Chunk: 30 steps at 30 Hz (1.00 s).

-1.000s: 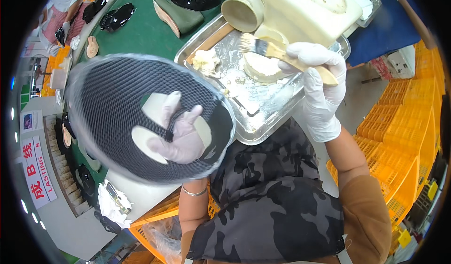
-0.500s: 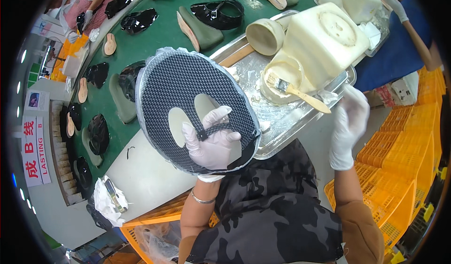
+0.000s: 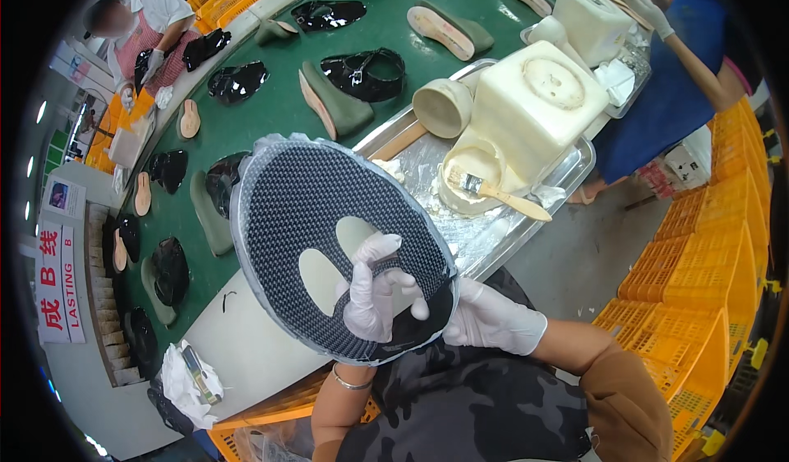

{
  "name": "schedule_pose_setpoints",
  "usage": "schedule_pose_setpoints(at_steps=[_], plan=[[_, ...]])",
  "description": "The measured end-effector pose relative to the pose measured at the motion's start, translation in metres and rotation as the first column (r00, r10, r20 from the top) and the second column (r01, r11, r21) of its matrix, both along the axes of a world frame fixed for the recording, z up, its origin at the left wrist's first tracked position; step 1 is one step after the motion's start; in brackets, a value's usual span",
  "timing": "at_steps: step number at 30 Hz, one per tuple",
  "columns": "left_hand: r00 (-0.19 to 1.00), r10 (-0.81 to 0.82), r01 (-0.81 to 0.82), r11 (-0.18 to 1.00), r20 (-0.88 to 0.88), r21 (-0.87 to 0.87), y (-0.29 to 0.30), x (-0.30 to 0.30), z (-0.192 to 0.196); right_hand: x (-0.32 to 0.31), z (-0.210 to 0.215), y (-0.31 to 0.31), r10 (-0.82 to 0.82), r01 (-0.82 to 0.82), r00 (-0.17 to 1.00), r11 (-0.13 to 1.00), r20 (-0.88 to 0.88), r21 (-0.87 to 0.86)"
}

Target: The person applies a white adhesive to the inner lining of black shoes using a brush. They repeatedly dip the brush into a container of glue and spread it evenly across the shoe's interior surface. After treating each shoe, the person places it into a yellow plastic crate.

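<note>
A dark woven shoe upper (image 3: 312,191) with a pale, ragged rim is held up close in front of me. Two whitish ovals show in its middle. My left hand (image 3: 371,302), in a white glove, has its curled fingers over the lower part and supports it. At the lower right rim, my gloved right hand (image 3: 493,321) pinches the edge; its fingertips are partly hidden behind the piece. Beyond it, a brush (image 3: 509,199) with a wooden handle rests across a cream pot (image 3: 467,197) joined to a boxy cream container (image 3: 538,92).
The container stands in a metal tray (image 3: 579,166). On the green table (image 3: 275,108) lie black shiny uppers (image 3: 238,81) and green lasts (image 3: 337,104). Yellow crates (image 3: 674,297) line the right. One co-worker (image 3: 160,43) is at far left, another person's arm (image 3: 699,71) at far right.
My right hand has come in from the right, beside the tray, and taken hold of the upper's lower right edge. The upper sits lower in view and my left fingers are more curled.
</note>
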<state>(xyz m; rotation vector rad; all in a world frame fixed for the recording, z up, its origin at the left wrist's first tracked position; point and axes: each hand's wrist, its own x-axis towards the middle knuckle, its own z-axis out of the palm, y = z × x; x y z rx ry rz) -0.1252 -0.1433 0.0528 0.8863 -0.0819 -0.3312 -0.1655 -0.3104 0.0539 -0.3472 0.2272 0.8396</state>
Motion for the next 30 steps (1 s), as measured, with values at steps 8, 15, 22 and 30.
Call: schedule_pose_setpoints(at_steps=[8,15,22,30], plan=[[0.903,-0.135,-0.194,0.718,0.407,0.668,0.018,0.045,-0.012,0.052,0.066,-0.047,-0.135,0.356,0.841,0.867,0.524,-0.349],[0.735,-0.309,-0.662,-0.134,0.604,0.737,0.077,0.141,-0.062,0.188,0.128,-0.111,0.173,0.845,0.475,0.183,0.863,-0.502],[0.777,-0.359,-0.612,-0.237,0.517,0.755,0.066,0.138,-0.058,0.318,0.099,-0.201,0.488,0.727,0.683,-0.519,0.543,-0.449],[0.769,-0.338,-0.622,-0.2,0.542,0.757,0.064,0.137,-0.056,0.392,0.068,-0.252,0.406,0.601,0.792,-0.648,0.456,-0.468]])
